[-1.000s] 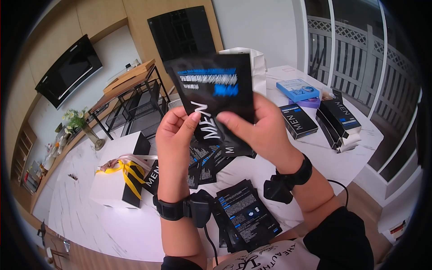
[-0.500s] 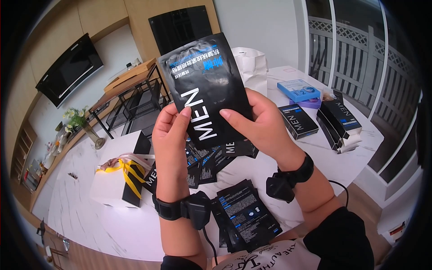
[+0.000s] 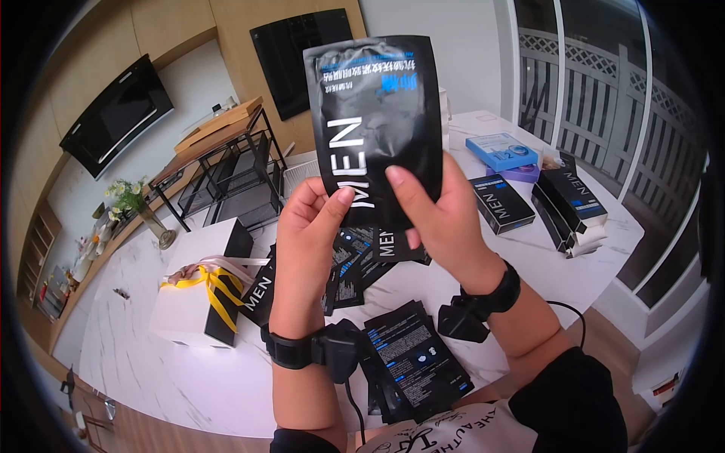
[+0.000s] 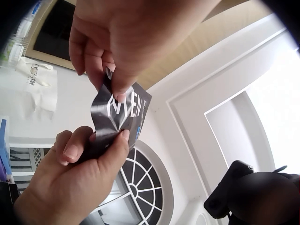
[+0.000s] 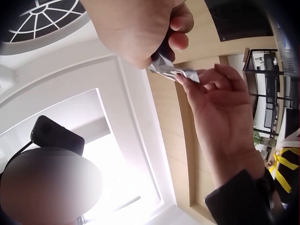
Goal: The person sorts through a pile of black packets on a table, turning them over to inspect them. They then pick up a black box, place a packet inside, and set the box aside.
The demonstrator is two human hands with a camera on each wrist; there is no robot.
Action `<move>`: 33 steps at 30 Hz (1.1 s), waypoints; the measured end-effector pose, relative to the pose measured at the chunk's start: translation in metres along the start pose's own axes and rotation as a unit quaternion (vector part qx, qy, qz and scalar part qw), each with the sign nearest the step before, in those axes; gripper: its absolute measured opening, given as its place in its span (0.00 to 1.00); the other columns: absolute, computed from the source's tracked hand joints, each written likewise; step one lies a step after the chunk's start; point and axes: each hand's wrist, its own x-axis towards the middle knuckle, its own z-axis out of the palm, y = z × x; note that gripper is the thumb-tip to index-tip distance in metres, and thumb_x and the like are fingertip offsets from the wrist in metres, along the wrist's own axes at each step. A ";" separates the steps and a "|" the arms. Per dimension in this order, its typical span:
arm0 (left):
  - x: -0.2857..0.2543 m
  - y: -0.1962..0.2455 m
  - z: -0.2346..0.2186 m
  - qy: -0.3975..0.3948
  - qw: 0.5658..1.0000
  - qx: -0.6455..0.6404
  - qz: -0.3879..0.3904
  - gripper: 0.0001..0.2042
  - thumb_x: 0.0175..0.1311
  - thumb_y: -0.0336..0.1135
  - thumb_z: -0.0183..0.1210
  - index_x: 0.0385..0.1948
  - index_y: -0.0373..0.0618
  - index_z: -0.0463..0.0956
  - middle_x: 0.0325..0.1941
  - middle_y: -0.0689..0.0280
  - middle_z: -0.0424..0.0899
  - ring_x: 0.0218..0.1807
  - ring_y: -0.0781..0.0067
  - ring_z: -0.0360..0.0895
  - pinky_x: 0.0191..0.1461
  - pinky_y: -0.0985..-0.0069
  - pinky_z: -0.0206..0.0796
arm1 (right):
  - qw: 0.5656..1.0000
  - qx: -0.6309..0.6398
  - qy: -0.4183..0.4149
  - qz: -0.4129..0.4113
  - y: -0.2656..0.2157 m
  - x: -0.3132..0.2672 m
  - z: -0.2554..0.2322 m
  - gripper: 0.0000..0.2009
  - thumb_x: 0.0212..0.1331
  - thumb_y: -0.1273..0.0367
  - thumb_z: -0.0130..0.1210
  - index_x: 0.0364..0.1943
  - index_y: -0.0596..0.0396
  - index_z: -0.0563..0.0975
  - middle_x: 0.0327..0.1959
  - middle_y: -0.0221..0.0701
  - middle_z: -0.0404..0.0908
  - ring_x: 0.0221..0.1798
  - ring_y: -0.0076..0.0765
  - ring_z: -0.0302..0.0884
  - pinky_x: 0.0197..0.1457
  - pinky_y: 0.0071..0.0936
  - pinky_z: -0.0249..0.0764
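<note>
A black foil sachet (image 3: 377,106) printed MEN in white, with blue and white characters at its top, is held up above the table in front of me. My left hand (image 3: 308,226) pinches its lower left edge, thumb on the printed face. On the right side, my right hand (image 3: 449,230) grips it with the thumb across the front and fingers behind. In the left wrist view the sachet (image 4: 119,112) bends between both thumbs. Below the hands, more black sachets (image 3: 349,275) lie spread on the table, and a stack of them (image 3: 415,362) lies nearer my body, text side up.
A white box (image 3: 189,302) with yellow and pink ribbon stands at left. To the right are a black MEN box (image 3: 500,204), an opened black box (image 3: 570,200) and a blue box (image 3: 500,151) on a purple one (image 3: 521,173). The marble-patterned table (image 3: 128,362) carries them.
The sachet has risen and turned more upright, shifting right from its tilt half a second ago. Both hands moved with it, keeping hold. The things on the table have stayed put.
</note>
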 end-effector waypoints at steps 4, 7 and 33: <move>-0.005 0.007 0.003 -0.036 0.997 -0.063 0.004 0.04 0.58 0.30 0.56 0.32 0.42 0.71 0.27 0.74 0.75 0.30 0.91 0.68 0.35 0.92 0.59 | 1.000 0.000 0.013 0.002 -0.002 0.003 -0.003 0.13 0.58 0.68 0.51 0.45 0.59 0.68 0.23 0.22 0.72 0.14 0.10 0.60 0.13 0.11 0.56; -0.002 0.005 -0.001 -0.031 0.998 -0.046 0.002 0.04 0.58 0.30 0.56 0.32 0.42 0.71 0.28 0.73 0.76 0.30 0.90 0.69 0.36 0.92 0.59 | 1.000 0.017 0.008 -0.011 -0.006 -0.002 0.002 0.14 0.58 0.68 0.51 0.46 0.58 0.68 0.23 0.22 0.72 0.14 0.10 0.60 0.13 0.11 0.57; -0.010 0.012 -0.008 -0.112 0.992 -0.053 -0.001 0.14 0.62 0.37 0.50 0.44 0.38 0.69 0.42 0.66 0.77 0.42 0.81 0.73 0.48 0.82 0.64 | 0.992 0.039 -0.008 -0.124 0.001 0.008 -0.003 0.13 0.58 0.69 0.51 0.44 0.61 0.69 0.35 0.28 0.75 0.35 0.16 0.71 0.38 0.15 0.69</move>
